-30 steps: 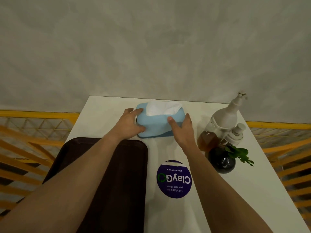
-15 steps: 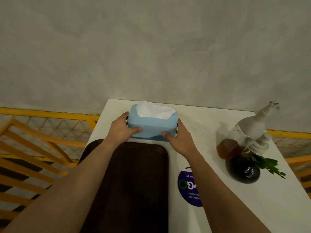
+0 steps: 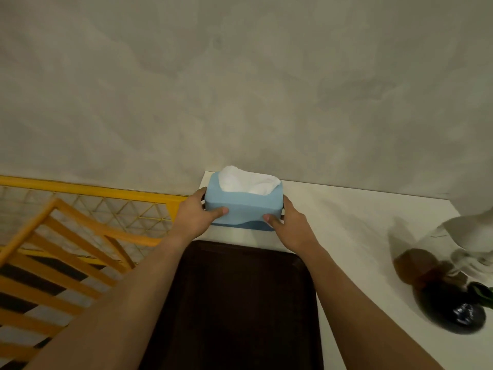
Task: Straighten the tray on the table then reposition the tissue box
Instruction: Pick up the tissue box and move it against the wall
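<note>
Left hand (image 3: 196, 218) and right hand (image 3: 292, 227) clamp the ends of the tissue box (image 3: 244, 209) at the desk's (image 3: 346, 225) far-left corner, just beyond the tray (image 3: 240, 303).

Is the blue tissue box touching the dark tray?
Apart. The head view shows a strip of white table between the tissue box and the tray's far edge.

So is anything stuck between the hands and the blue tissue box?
No, nothing visible. The left hand and right hand press directly on the two ends of the tissue box, which sits beyond the tray near the wall.
</note>
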`<state>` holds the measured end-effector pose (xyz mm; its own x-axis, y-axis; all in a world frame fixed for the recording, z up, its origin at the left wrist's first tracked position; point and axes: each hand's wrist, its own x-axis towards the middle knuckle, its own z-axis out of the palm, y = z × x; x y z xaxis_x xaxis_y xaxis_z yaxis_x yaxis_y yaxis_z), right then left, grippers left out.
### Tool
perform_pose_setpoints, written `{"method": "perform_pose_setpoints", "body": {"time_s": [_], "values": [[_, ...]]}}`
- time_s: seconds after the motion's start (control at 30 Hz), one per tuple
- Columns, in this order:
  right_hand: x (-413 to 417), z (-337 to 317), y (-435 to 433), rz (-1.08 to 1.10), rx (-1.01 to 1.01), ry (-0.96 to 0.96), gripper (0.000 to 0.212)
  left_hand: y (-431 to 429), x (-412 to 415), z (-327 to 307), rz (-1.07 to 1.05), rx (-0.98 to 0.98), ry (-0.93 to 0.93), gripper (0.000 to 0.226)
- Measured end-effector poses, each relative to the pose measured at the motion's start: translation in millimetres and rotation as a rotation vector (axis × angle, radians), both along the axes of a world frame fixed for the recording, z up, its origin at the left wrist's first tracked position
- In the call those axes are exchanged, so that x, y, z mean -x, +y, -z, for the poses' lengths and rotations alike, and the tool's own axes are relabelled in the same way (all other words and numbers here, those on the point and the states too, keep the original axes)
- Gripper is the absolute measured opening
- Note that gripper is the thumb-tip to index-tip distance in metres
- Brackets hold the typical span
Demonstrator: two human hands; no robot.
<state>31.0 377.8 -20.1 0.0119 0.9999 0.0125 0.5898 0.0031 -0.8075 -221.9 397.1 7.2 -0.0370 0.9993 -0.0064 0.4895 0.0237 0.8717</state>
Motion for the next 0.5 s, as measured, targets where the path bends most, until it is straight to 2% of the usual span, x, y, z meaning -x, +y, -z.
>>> {"method": "perform_pose_setpoints", "body": {"time_s": [0.5], "values": [[26.8,1.8,63.8,-0.016,-0.005,-0.013,0.069,61.9,32.4,3.9,0.037,-0.097,0.053,0.066]]}}
